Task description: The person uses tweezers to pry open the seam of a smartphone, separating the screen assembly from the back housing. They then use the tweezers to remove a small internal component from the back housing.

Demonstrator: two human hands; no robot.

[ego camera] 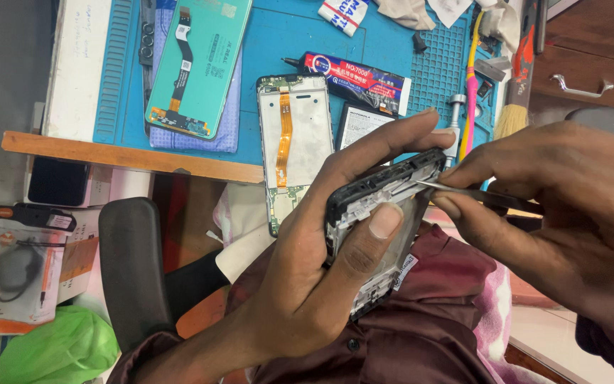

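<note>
1. Left hand (321, 284) has its grip clamped on the black phone frame (385, 213), centre frame.
2. Right hand (570, 213), at three o'clock, pinches tweezers (463, 190), tip inside the frame's top edge.
3. Stripped midframe (294, 149) lies on the surface at eleven o'clock; reassembly looks far off.

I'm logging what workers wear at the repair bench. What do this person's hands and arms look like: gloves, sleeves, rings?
Both hands are bare: the left hand and right hand show no gloves or rings. Nails are short. A dark maroon sleeve cuffs the left wrist; the right wrist runs out of view.
</note>
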